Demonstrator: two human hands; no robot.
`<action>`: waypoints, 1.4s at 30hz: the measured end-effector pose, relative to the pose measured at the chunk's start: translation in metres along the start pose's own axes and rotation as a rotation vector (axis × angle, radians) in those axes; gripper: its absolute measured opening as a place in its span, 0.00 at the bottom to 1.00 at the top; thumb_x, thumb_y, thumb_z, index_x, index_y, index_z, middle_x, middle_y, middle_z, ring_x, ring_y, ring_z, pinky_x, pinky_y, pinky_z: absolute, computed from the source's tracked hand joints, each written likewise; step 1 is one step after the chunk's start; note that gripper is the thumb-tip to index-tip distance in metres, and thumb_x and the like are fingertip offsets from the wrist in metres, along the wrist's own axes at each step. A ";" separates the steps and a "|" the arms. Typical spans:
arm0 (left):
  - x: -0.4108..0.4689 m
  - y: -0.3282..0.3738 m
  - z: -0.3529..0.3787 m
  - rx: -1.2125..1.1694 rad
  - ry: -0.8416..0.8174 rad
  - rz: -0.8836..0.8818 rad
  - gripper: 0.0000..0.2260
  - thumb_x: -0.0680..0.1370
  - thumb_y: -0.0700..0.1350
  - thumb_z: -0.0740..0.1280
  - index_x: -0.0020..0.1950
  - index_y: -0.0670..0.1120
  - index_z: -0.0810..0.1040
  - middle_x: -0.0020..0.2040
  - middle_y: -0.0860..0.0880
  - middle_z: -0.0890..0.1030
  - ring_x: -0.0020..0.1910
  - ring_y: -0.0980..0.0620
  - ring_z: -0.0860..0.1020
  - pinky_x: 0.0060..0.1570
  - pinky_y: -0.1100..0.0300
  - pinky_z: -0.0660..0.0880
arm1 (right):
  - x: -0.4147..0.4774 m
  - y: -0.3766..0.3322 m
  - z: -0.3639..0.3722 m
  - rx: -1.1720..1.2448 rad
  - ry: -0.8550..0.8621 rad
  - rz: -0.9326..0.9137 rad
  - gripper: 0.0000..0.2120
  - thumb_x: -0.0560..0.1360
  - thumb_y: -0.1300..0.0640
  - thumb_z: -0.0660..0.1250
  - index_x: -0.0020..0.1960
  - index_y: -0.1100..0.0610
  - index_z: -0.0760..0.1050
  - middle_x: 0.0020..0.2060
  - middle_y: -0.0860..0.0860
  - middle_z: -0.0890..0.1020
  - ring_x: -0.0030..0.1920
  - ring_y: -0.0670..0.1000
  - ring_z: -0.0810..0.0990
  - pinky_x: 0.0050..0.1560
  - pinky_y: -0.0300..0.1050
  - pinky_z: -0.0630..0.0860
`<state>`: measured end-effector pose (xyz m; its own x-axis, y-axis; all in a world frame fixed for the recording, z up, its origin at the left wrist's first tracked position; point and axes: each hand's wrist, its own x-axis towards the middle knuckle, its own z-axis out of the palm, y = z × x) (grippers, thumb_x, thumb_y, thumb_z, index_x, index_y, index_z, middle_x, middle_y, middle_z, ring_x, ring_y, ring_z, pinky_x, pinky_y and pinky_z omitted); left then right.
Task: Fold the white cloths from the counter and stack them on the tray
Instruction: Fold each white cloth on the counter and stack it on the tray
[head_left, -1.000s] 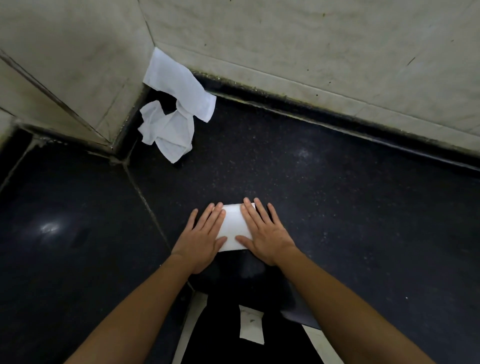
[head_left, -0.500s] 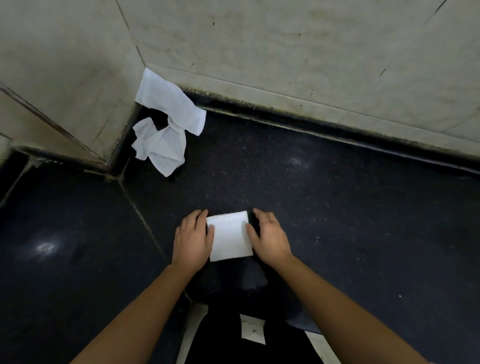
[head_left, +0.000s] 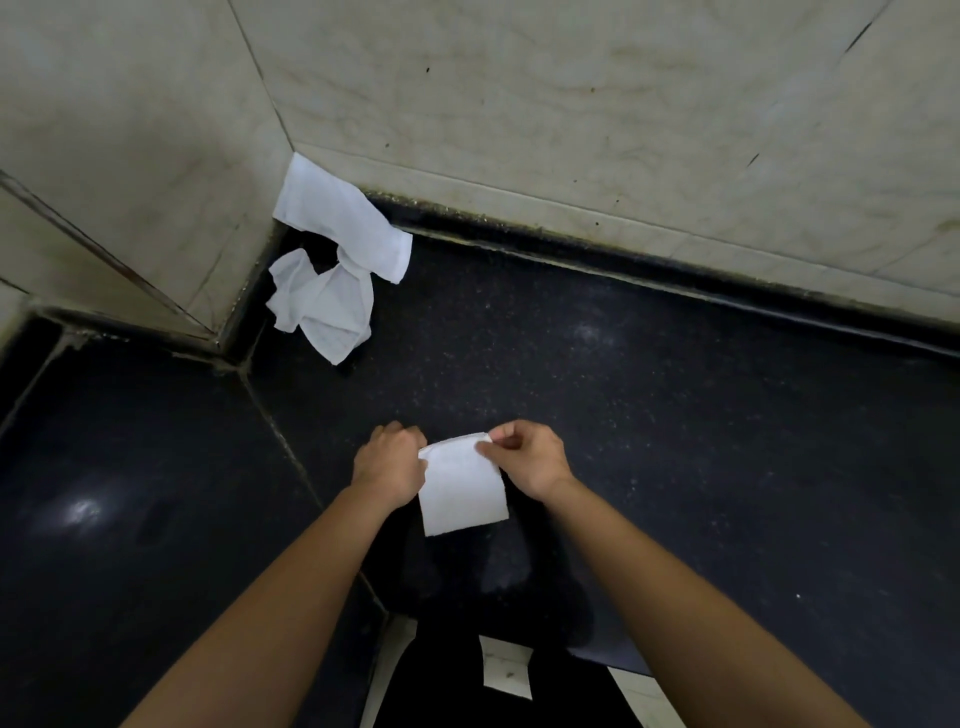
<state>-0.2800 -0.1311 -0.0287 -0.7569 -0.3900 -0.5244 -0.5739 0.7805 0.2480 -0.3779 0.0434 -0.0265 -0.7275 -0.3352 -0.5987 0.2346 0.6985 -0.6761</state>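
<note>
two hands hold one folded cloth (head_left: 462, 488) just above the near counter (head_left: 675, 415). its far corners are pinched by the left hand (head_left: 389, 462) and the right hand (head_left: 530, 457). the edges should be kept lined up. two loose cloths (head_left: 332, 270) are left in the far left corner. no tray is seen.

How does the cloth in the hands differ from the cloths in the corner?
The folded cloth is a neat flat rectangle; the corner cloths are crumpled and unfolded. The folded cloth is pinched at its top corners by the left hand and right hand; the corner cloths lie untouched, one leaning against the wall. Both are white, over the dark counter.
</note>
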 end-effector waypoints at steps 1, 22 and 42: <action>-0.003 -0.001 -0.001 -0.022 -0.003 0.012 0.10 0.80 0.47 0.65 0.60 0.49 0.78 0.60 0.46 0.74 0.62 0.46 0.71 0.55 0.52 0.74 | -0.004 0.001 -0.003 0.030 -0.004 -0.029 0.06 0.72 0.52 0.77 0.46 0.49 0.81 0.42 0.43 0.84 0.47 0.44 0.83 0.53 0.39 0.79; -0.078 0.058 -0.057 -0.697 0.054 0.469 0.08 0.72 0.40 0.76 0.46 0.53 0.84 0.47 0.57 0.83 0.48 0.60 0.81 0.52 0.62 0.77 | -0.128 0.016 -0.116 -0.371 0.181 -0.536 0.07 0.78 0.48 0.70 0.56 0.42 0.80 0.51 0.38 0.80 0.53 0.40 0.79 0.54 0.40 0.77; -0.337 0.451 0.040 -0.908 -0.430 0.872 0.07 0.72 0.40 0.76 0.49 0.44 0.84 0.45 0.46 0.85 0.44 0.52 0.81 0.47 0.58 0.77 | -0.456 0.276 -0.341 0.634 0.699 -0.394 0.02 0.79 0.57 0.69 0.49 0.56 0.78 0.40 0.45 0.82 0.44 0.45 0.79 0.51 0.45 0.76</action>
<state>-0.2712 0.3725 0.2273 -0.9192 0.3834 -0.0895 -0.0854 0.0279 0.9960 -0.2011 0.6046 0.2059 -0.9925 0.1167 -0.0372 0.0475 0.0870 -0.9951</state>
